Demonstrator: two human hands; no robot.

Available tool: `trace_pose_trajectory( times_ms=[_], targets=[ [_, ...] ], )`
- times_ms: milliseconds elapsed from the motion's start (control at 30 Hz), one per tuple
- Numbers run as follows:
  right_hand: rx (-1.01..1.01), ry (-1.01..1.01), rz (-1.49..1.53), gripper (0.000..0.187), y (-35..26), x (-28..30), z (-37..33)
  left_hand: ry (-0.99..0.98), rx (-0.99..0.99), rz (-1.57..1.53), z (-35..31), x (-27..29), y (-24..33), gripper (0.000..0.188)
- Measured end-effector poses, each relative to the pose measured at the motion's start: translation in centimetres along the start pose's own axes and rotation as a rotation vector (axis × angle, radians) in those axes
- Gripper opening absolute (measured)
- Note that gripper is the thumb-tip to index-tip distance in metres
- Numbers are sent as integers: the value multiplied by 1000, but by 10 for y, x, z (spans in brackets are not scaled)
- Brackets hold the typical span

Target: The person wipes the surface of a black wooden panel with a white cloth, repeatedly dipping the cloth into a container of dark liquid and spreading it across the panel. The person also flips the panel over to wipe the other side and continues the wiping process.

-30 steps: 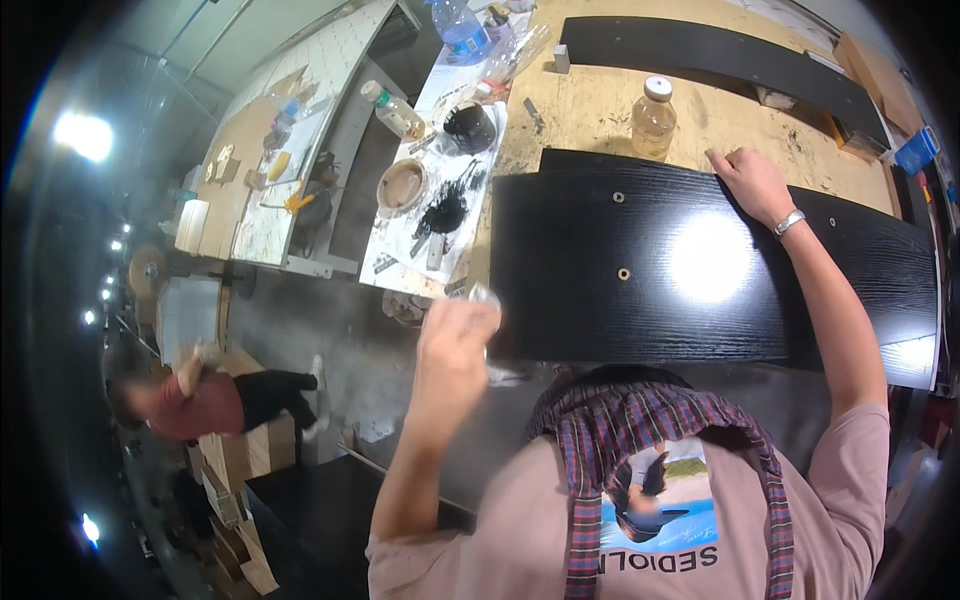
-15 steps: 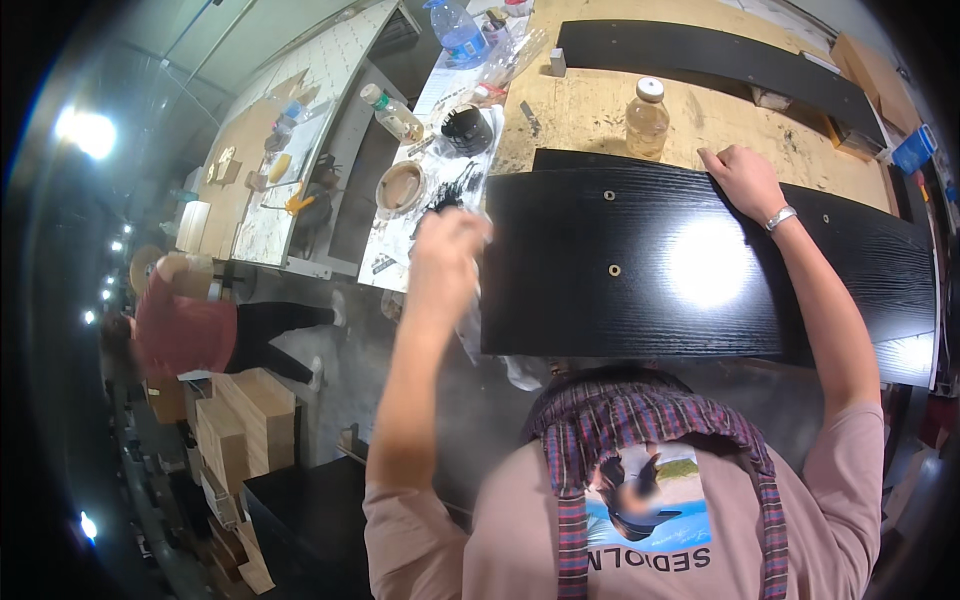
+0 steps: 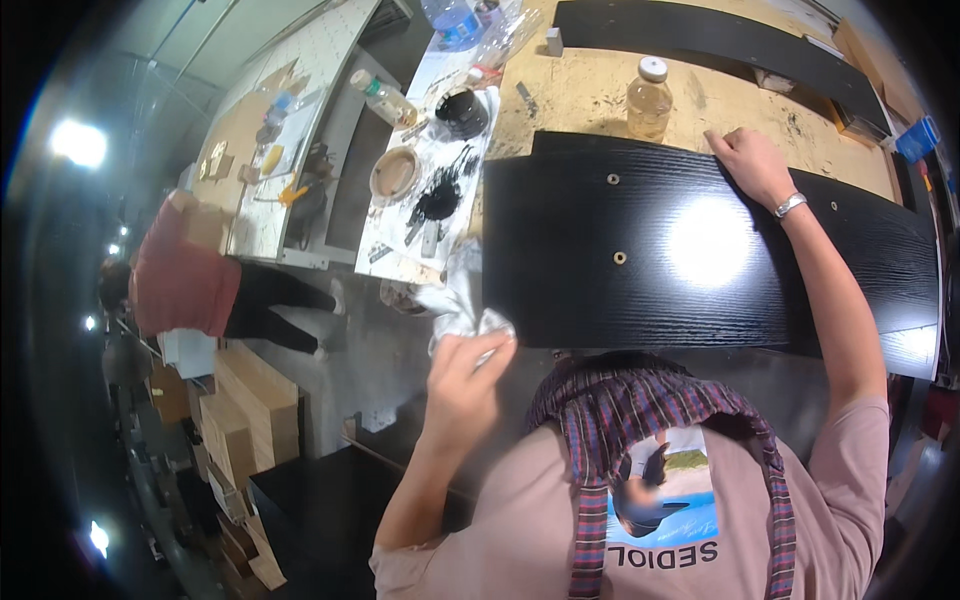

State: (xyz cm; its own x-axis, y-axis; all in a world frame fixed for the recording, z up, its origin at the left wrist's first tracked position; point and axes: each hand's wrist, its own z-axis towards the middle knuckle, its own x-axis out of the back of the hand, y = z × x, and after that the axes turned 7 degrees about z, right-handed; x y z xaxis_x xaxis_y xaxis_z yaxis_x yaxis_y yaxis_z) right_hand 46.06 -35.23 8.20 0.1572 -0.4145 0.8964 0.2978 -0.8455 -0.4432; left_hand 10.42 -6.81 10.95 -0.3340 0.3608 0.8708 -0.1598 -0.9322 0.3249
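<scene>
Between the thumb and fingers of my left hand is a crumpled white cloth, just off the near left corner of a glossy black panel. The cloth trails up to the edge of a paint-stained white board. My right hand is closed over the panel's far edge. Two small brass-coloured ring fittings sit in the panel's face. On the white board are a smear of black paint, a small grey flat piece, a round tub of brown paste and a black-coated cup.
Behind the panel stands a bottle of yellowish liquid. A long black board lies at the far side of the wooden table. A green-labelled bottle leans at the left. Another person stands by the left bench, near cardboard boxes.
My left hand has come back from the black paint smear to the panel's near left corner and now grips the white cloth. The right hand stays at the panel's far edge.
</scene>
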Motion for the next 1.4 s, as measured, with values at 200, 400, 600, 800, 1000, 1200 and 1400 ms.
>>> trace_pose_trajectory(
  times_ms=[200,400,600,800,1000,1200,1400],
  targets=[
    [16,9,-41,64,2,-1,2,0,-30,48,5,2,-1,36],
    [24,-2,-53,63,0,-5,3,-4,-132,-28,32,-23,28,36],
    [-2,4,-18,63,8,-2,5,23,51,195,5,14,-20,31],
    [6,-11,-13,62,2,-1,3,209,173,-90,40,0,4,19],
    [3,-7,-17,62,0,1,2,22,24,-154,59,-48,39,24],
    [16,30,-6,63,12,-7,4,-41,42,-158,60,-46,40,28],
    [16,-3,-26,59,1,-1,1,-69,124,-213,59,-38,40,26]
  ],
)
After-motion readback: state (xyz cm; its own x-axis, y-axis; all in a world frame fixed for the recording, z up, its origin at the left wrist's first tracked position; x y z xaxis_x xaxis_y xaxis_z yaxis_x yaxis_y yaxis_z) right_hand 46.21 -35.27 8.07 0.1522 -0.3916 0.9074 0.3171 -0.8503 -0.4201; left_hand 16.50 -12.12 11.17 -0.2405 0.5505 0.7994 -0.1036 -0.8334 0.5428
